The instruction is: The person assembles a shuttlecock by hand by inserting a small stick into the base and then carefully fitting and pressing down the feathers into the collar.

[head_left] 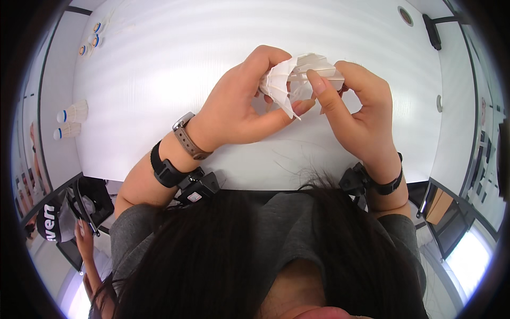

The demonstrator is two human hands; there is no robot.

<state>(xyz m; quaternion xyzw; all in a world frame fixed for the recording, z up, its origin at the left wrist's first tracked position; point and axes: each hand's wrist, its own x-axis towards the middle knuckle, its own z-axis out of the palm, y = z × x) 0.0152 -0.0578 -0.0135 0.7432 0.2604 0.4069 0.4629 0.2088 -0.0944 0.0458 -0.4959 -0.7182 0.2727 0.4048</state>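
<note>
Over the white table, a white feather shuttlecock (280, 80) is held up between my two hands. My left hand (234, 103) is wrapped around its left side, with the thumb along the lower edge of the feather skirt. At the skirt's right side, my right hand (366, 109) pinches a feather between thumb and fingers. The feathers look spread and uneven there. Most of the shuttlecock's base is hidden behind the left fingers.
Two shuttlecocks with blue-banded bases (74, 112) lie at the table's left edge. Three more (95, 40) are at the far left. A round grommet (406, 16) and a black bracket (433, 33) sit at the far right. Another person's hand (83, 238) shows lower left.
</note>
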